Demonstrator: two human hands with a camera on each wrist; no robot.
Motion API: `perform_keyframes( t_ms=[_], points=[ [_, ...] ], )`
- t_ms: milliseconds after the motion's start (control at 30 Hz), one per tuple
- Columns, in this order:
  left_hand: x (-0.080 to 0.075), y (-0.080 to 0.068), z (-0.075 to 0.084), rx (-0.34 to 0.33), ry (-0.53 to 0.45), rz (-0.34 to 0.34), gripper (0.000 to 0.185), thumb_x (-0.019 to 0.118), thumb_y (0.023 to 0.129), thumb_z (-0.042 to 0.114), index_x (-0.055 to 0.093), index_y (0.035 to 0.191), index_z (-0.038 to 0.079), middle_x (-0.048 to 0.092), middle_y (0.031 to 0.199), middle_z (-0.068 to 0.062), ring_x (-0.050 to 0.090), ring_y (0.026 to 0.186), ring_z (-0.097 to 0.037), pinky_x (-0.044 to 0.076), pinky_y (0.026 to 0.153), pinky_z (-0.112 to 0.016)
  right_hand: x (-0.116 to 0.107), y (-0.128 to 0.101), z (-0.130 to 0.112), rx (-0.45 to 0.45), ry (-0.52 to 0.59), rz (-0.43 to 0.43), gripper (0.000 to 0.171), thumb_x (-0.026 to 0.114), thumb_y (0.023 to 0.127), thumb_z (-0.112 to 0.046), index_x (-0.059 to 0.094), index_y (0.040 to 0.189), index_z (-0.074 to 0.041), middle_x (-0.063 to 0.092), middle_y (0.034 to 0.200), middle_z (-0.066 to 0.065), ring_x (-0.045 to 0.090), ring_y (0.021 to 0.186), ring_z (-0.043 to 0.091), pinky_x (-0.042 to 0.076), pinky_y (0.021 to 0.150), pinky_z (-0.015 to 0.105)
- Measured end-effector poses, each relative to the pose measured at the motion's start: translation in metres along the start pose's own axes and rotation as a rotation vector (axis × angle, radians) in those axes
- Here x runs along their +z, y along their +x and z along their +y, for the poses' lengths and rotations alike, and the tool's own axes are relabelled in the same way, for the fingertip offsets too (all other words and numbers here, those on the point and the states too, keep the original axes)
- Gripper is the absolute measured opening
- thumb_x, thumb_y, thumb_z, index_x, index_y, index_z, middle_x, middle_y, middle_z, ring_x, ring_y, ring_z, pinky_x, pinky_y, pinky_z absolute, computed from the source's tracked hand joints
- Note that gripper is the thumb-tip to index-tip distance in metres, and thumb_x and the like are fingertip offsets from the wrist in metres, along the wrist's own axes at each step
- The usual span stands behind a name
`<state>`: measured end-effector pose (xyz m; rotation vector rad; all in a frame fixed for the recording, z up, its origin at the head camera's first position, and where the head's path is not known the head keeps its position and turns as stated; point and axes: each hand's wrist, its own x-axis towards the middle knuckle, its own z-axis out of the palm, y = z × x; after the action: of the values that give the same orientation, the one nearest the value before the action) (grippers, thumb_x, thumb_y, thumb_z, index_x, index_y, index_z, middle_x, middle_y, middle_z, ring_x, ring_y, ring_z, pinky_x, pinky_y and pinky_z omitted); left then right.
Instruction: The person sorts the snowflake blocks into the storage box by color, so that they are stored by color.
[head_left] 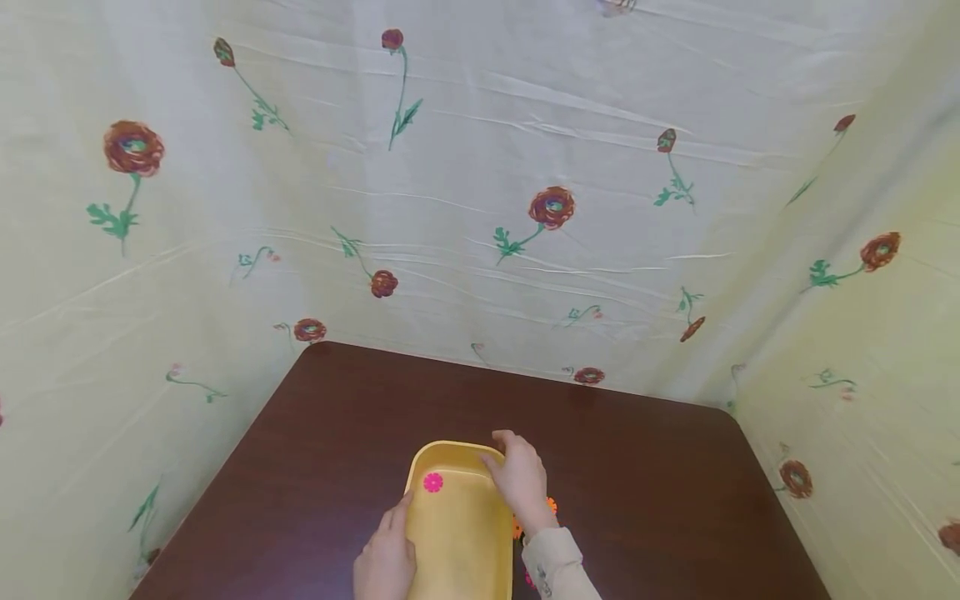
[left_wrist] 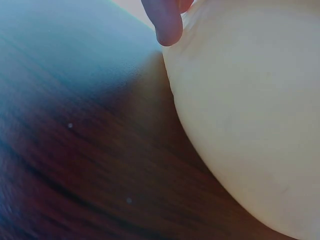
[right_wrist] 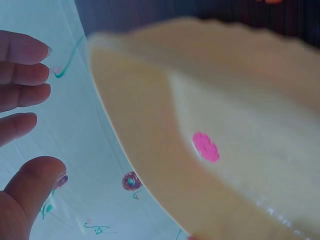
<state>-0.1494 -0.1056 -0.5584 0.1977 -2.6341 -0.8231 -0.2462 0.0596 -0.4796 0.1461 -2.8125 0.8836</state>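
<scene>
The left hand [head_left: 386,560] rests against the tray [head_left: 459,542] at its 9 o'clock side, fingers laid fairly straight along the outer wall; the left wrist view shows one fingertip [left_wrist: 167,25] touching the rim, nothing curled round it. The tray, yellow and oblong, sits on the table [head_left: 645,492] at the near edge, at 6 o'clock of the tabletop. The right hand [head_left: 521,483], sleeve [head_left: 555,567] behind it, lies over the tray's far corner at 1 o'clock; the right wrist view shows its fingers [right_wrist: 22,75] spread and straight beside the rim, holding nothing. Inside the tray, toward 11 o'clock, lies a pink flower [head_left: 432,482]. Orange flowers [head_left: 551,505] lie on the table just right of the tray, partly hidden by the right wrist. Beyond the table hangs a pale cloth [head_left: 480,167] printed with red roses
</scene>
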Motion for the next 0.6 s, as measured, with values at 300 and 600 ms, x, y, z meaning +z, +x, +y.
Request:
perform_keyframes(
  t_ms=[300,600],
  points=[
    [-0.002,0.001,-0.001,0.002,0.001,-0.019,0.061,0.056,0.071,-0.003,0.049,0.129,0.015,0.061,0.112,-0.010,0.060,0.060,-0.034,0.040,0.042,-0.043,-0.022,-0.022,0.036,0.007,-0.048,-0.006,0.040,0.073,0.076,-0.022,0.061,0.112,-0.011,0.063,0.101,0.006,0.060,0.090,0.024,0.050,0.073,0.042],
    [0.001,0.000,-0.001,-0.024,-0.008,-0.054,0.060,0.055,0.074,-0.001,0.047,0.131,0.017,0.059,0.116,-0.008,0.061,0.067,-0.036,0.042,0.046,-0.045,-0.028,-0.045,0.069,0.049,-0.144,-0.056,0.040,0.074,0.074,-0.023,0.062,0.110,-0.010,0.063,0.098,0.007,0.060,0.085,0.024,0.049,0.068,0.042]
  ],
)
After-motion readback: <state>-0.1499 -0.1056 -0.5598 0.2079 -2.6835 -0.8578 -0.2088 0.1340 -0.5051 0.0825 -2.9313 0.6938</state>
